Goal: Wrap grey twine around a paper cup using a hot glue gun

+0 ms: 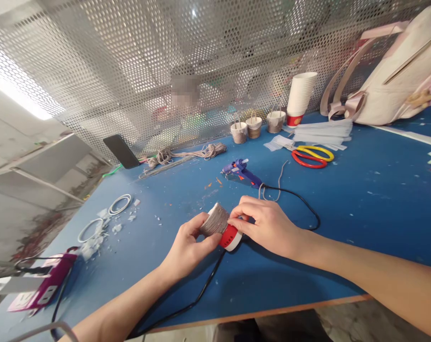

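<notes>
A small paper cup [230, 237] with a red band lies tilted on its side, its upper part wrapped in rows of grey-brown cord [215, 220]. My left hand [186, 244] is closed around the wrapped part, thumb in front. With thumb and fingertips together, my right hand [268, 225] pinches the cord at the edge of the wrapping, by the red band. The pinched bit itself is mostly hidden by the fingers. A loose length of cord [280, 178] curls out behind the right hand. Just beyond the hands lies a blue hot glue gun [242, 172].
At the back stand several cord-wrapped cups [239, 133], stacked paper cups [301, 97], and a phone [121, 151] beside cord bundles [210, 151]. Scissors [311, 156] and glue sticks [322, 132] lie right. A pink power strip [46, 282] sits left; a black cable [204, 287] crosses the front.
</notes>
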A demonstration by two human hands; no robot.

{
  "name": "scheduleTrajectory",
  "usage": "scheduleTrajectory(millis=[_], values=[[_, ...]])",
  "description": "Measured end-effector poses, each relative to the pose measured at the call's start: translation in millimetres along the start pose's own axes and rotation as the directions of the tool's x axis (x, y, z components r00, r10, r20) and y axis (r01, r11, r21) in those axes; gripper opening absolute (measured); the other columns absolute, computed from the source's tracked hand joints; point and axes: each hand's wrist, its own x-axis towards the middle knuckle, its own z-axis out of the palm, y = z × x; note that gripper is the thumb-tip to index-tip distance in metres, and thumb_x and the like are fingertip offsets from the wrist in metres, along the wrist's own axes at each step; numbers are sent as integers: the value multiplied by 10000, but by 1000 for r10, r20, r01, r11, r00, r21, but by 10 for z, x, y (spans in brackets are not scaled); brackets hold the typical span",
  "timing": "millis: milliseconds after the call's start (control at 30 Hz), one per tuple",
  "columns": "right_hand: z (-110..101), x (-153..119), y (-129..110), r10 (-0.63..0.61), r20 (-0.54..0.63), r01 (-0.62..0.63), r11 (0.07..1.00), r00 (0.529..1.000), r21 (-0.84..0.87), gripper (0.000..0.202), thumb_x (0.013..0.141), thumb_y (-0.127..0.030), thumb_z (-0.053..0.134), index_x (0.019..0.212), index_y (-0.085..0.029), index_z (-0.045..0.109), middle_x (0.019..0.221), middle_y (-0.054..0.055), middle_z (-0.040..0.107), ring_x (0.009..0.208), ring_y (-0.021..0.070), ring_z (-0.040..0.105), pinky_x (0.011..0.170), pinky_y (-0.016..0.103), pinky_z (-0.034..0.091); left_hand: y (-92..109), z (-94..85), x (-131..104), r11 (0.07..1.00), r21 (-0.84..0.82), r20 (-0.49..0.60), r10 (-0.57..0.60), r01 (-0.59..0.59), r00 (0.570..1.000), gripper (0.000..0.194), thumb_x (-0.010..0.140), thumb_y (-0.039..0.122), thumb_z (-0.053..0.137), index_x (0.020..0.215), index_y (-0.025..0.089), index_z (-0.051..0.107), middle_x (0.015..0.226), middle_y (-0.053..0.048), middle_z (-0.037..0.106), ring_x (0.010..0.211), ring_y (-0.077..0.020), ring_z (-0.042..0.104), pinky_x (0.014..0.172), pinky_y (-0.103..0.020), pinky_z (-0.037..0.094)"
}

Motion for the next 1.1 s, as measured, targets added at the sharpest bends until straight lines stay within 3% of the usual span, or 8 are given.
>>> scheduleTrajectory(millis=[633, 1100], values=[[-38, 18, 10, 13, 11, -14, 1000, 1000, 8, 84, 816, -206, 627, 737, -183, 646, 692, -15, 607, 576, 89, 544, 557, 210, 402, -91, -39, 6, 999, 16, 0, 38, -38, 999, 163, 719, 298, 616, 761, 140, 611, 677, 9, 534, 642, -116, 459, 604, -214, 406], [-34, 17, 21, 0, 6, 0, 1000, 1000, -7, 74, 812, -205, 637, 741, -187, 644, 686, -26, 593, 572, 82, 537, 559, 208, 403, -41, -24, 1, 998, 49, -13, 48, -47, 999, 159, 686, 301, 621, 736, 151, 607, 639, 26, 503, 585, -99, 422, 557, -200, 382]])
